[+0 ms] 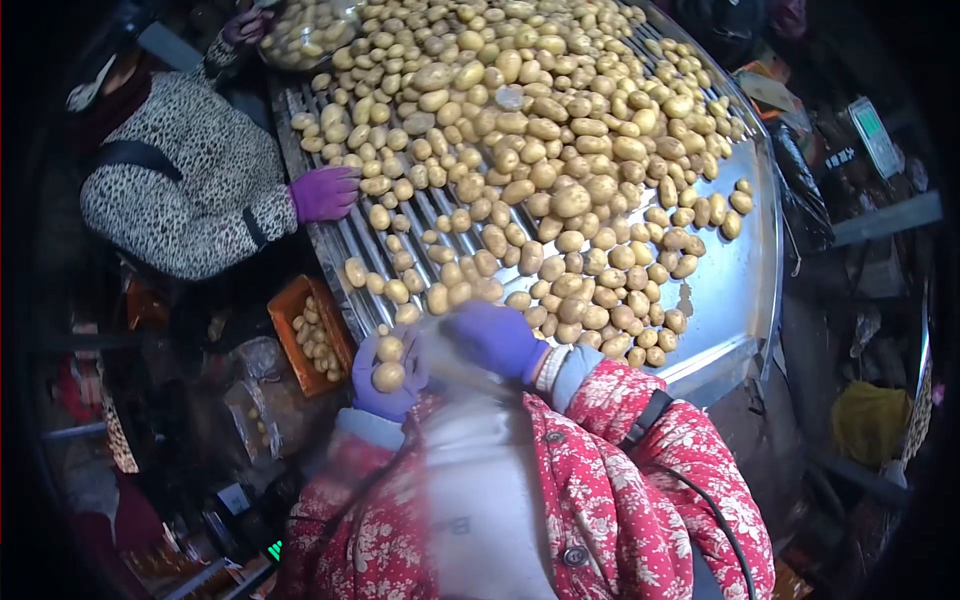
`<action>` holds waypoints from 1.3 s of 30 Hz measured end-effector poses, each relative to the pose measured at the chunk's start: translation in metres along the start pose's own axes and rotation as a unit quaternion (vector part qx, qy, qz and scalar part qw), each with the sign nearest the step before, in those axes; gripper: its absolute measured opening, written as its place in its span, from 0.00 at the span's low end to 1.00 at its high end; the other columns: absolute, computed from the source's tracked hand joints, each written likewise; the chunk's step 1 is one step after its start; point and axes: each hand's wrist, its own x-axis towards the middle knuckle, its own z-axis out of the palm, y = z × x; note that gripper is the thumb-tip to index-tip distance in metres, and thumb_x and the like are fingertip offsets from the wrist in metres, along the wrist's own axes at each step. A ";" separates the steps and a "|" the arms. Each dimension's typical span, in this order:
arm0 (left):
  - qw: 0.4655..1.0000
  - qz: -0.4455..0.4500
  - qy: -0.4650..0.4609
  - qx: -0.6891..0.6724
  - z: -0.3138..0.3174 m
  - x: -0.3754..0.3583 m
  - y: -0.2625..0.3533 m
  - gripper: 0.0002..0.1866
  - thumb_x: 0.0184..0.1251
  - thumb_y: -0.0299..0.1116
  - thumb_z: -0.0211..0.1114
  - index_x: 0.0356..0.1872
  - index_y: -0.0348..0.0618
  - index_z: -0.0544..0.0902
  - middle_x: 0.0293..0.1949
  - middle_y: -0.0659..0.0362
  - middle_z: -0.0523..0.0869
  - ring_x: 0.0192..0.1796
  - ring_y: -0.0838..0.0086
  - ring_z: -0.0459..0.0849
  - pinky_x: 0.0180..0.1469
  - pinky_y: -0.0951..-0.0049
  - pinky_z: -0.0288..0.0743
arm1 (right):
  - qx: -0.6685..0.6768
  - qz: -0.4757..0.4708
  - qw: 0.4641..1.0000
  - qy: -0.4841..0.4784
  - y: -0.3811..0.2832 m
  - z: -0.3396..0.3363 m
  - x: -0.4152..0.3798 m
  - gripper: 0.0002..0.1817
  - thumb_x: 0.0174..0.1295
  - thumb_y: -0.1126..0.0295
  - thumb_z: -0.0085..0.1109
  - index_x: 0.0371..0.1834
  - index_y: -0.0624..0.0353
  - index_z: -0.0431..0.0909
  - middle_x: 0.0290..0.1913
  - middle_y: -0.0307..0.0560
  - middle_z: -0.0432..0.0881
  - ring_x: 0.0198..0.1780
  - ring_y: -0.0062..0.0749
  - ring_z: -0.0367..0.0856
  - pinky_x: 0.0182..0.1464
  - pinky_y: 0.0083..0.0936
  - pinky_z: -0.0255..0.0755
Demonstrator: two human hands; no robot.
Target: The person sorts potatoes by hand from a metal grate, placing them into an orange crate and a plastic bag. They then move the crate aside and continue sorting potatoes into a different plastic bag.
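Observation:
Potatoes point(572, 200) lie heaped across a metal table point(735, 290) with slatted bars. My left hand point(388, 375), in a purple glove, cups a few potatoes point(389, 376) at the near left edge of the table. My right hand point(495, 340), also gloved in purple, is beside it at the near edge, right by the lowest potatoes. Its fingers are blurred, and whether they hold anything cannot be made out.
At the left a co-worker point(190, 170) in a patterned top has a purple-gloved hand point(325, 193) at the slats. An orange crate point(290, 340) holding potatoes stands below. A scale display point(874, 135) is at the right, with a yellow bag point(868, 422) lower down.

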 end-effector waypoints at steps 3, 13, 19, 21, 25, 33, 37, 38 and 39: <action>0.995 -0.051 -0.058 0.070 0.019 0.002 -0.008 0.30 0.76 0.51 0.53 0.70 0.41 0.74 0.68 0.55 0.77 0.69 0.63 0.73 0.69 0.57 0.70 | 0.173 0.089 0.973 0.126 -0.023 -0.013 -0.011 0.16 0.67 0.66 0.59 0.55 0.57 0.80 0.48 0.54 0.83 0.50 0.50 0.84 0.52 0.39 0.78; 0.990 -0.133 -0.002 -0.043 0.010 0.029 -0.027 0.30 0.72 0.61 0.56 0.62 0.47 0.75 0.59 0.52 0.80 0.59 0.57 0.80 0.58 0.47 0.77 | -0.110 0.102 0.963 0.223 0.021 -0.126 -0.047 0.26 0.64 0.59 0.64 0.64 0.55 0.78 0.56 0.57 0.80 0.57 0.57 0.77 0.60 0.47 0.70; 0.968 -0.101 -0.153 0.174 0.014 0.052 -0.037 0.28 0.80 0.49 0.45 0.73 0.45 0.68 0.70 0.53 0.72 0.67 0.60 0.75 0.68 0.52 0.74 | -0.175 0.116 0.977 0.034 0.029 -0.143 -0.102 0.31 0.65 0.52 0.62 0.70 0.50 0.75 0.74 0.63 0.66 0.74 0.67 0.62 0.76 0.63 0.51; 0.971 -0.129 -0.140 0.145 0.044 0.040 -0.039 0.26 0.83 0.44 0.43 0.74 0.45 0.67 0.72 0.51 0.71 0.68 0.59 0.75 0.68 0.54 0.75 | -0.179 0.102 0.978 0.018 0.038 -0.155 -0.115 0.19 0.65 0.56 0.64 0.53 0.53 0.85 0.62 0.56 0.80 0.66 0.58 0.75 0.68 0.54 0.64; 0.961 -0.115 -0.115 0.225 0.042 0.039 -0.045 0.29 0.78 0.52 0.53 0.71 0.46 0.68 0.65 0.51 0.77 0.66 0.53 0.76 0.64 0.43 0.75 | -0.177 0.186 0.932 0.258 0.107 -0.172 -0.114 0.11 0.61 0.60 0.67 0.38 0.56 0.87 0.39 0.50 0.88 0.47 0.49 0.85 0.53 0.43 0.76; 0.848 0.035 -0.186 0.495 0.082 0.017 -0.045 0.25 0.74 0.28 0.60 0.70 0.41 0.67 0.64 0.56 0.78 0.61 0.68 0.81 0.57 0.67 0.83 | -0.280 0.153 0.917 0.240 0.113 -0.178 -0.052 0.24 0.57 0.63 0.66 0.59 0.52 0.81 0.52 0.49 0.85 0.51 0.54 0.80 0.53 0.45 0.75; 0.928 -0.102 -0.191 0.302 0.052 0.041 -0.041 0.23 0.82 0.32 0.45 0.73 0.39 0.68 0.67 0.56 0.77 0.65 0.69 0.80 0.62 0.67 0.80 | -0.246 0.086 0.956 0.133 0.102 -0.161 -0.013 0.30 0.57 0.61 0.68 0.64 0.53 0.78 0.58 0.54 0.80 0.54 0.55 0.80 0.55 0.45 0.76; 0.940 -0.129 -0.184 0.258 0.047 0.046 -0.040 0.23 0.82 0.32 0.45 0.73 0.39 0.68 0.68 0.56 0.77 0.65 0.69 0.79 0.63 0.67 0.80 | -0.274 0.122 0.951 0.076 0.102 -0.154 -0.005 0.33 0.56 0.60 0.71 0.67 0.54 0.76 0.57 0.54 0.80 0.55 0.55 0.81 0.57 0.44 0.77; 0.908 -0.072 -0.212 0.353 0.044 0.048 -0.041 0.23 0.82 0.33 0.46 0.74 0.39 0.67 0.69 0.55 0.76 0.66 0.68 0.79 0.63 0.66 0.79 | -0.223 0.144 0.958 0.106 0.096 -0.151 0.003 0.33 0.57 0.59 0.71 0.66 0.54 0.76 0.57 0.54 0.80 0.55 0.54 0.81 0.57 0.42 0.77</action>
